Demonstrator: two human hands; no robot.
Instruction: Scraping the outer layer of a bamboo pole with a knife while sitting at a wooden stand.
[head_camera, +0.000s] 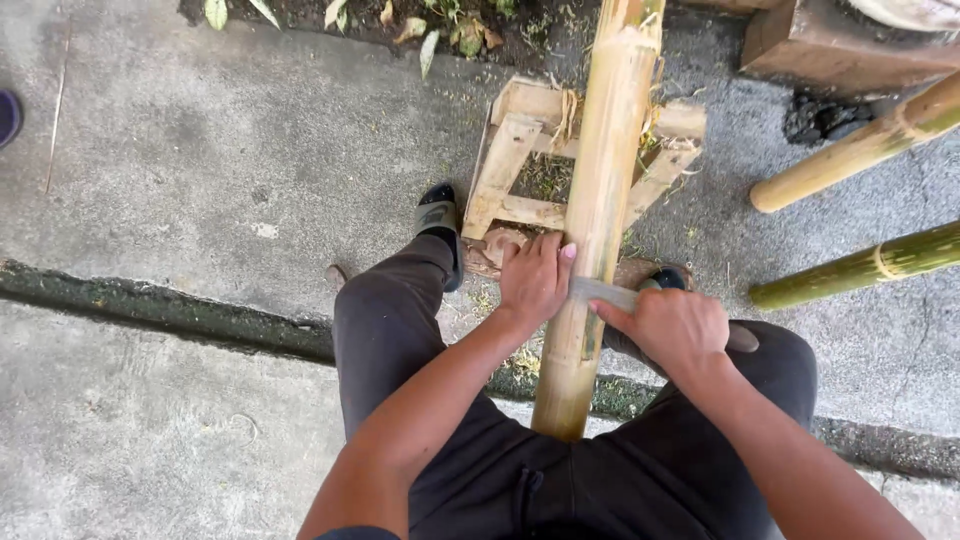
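A long yellowish bamboo pole runs from between my legs up over a small wooden frame on the concrete. My left hand grips the pole's left side, fingers wrapped against it. My right hand is closed on the handle of a grey metal blade, which lies flat across the pole just right of my left fingers. The handle is hidden under my right hand. My dark trousers and two dark sandals frame the pole.
Two more bamboo poles lie at the right. A brown wooden box stands at the top right beside a black lump. Soil and leaves edge the top. A mossy crack crosses the concrete.
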